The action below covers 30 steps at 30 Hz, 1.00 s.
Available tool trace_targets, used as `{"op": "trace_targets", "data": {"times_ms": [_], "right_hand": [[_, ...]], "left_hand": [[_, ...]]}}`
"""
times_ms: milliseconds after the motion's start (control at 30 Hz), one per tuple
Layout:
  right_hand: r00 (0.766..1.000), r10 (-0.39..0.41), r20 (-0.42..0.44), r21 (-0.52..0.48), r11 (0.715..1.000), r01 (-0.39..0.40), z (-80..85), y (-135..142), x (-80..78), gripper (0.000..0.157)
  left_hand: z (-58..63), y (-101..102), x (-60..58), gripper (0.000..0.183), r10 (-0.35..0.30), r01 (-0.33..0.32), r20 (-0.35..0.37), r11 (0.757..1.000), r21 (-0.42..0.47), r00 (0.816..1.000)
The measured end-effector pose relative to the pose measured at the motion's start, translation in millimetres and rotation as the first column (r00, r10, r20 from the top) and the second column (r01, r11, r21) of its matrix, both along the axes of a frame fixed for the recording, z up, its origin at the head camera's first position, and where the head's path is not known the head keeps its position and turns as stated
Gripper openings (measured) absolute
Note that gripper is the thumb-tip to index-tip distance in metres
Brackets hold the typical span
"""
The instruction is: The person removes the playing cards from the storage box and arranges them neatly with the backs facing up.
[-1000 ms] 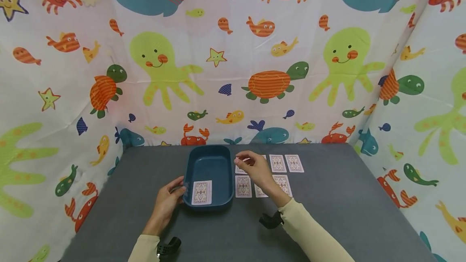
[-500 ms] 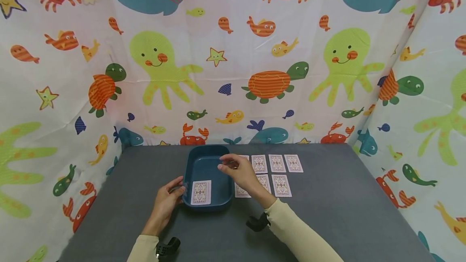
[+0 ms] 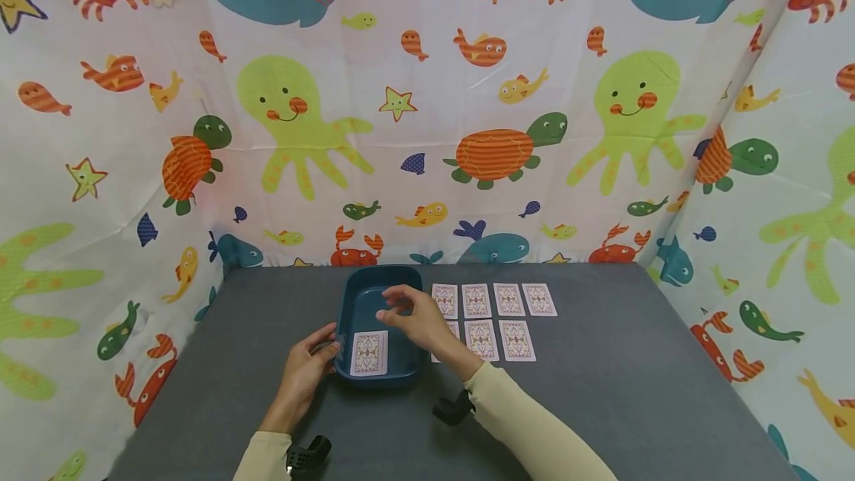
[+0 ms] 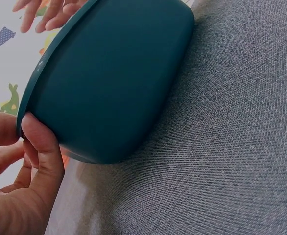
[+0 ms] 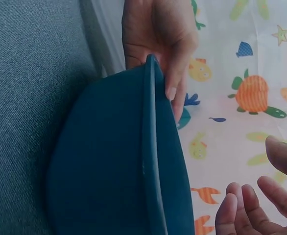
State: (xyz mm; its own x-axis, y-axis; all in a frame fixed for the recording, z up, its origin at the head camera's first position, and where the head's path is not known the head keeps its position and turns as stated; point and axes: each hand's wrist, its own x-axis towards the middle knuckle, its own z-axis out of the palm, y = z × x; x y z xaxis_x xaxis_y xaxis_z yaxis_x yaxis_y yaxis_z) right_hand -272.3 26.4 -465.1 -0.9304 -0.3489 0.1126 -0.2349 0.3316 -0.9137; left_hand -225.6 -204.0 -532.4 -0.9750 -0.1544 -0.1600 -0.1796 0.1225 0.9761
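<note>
With thumb and fingers, my left hand (image 3: pixel 303 373) pinches the left rim of a dark teal plastic tray (image 3: pixel 347 295); the left wrist view shows the thumb against the tray's outer wall (image 4: pixel 104 83). A small stack of playing cards (image 3: pixel 369 353), patterned backs up, lies in the tray's near left part. Over the tray's right half hovers my right hand (image 3: pixel 422 321), its thumb apart from its loosely bent fingers and nothing between them. In the right wrist view the right hand's fingers (image 5: pixel 251 210) show beside the tray's rim (image 5: pixel 153 147).
Two rows of face-down playing cards (image 3: pixel 510 300) lie right of the tray on the grey tabletop (image 3: pixel 601 392). My right forearm partly covers the leftmost card (image 3: pixel 453 329) of the near row. A sea-animal patterned curtain (image 3: pixel 414 169) rises behind the table and along its sides.
My right hand has moved left, from above the far row's leftmost card to above the tray, uncovering cards in both rows. The left hand keeps its hold on the tray.
</note>
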Motion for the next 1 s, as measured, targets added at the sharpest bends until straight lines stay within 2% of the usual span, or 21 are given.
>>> {"op": "trace_targets", "data": {"times_ms": [433,700,1000], "right_hand": [[0.999,-0.035,0.005,0.130,0.991,0.035,-17.6,-24,-11.7,0.041],[0.998,-0.046,0.033,0.158,0.987,0.040,-28.7,-30,-15.8,0.041],[0.998,-0.041,0.051,0.223,0.974,0.028,-38.6,-37,-19.8,0.048]], "left_hand": [[0.3,0,-0.5,0.045,-0.001,0.001,0.004,1.000,-0.009,1.000],[-2.4,0,-2.0,0.044,-0.004,0.004,0.002,1.000,-0.004,1.000],[-0.6,0,-0.3,0.044,0.004,-0.004,-0.001,1.000,-0.004,1.000]]}}
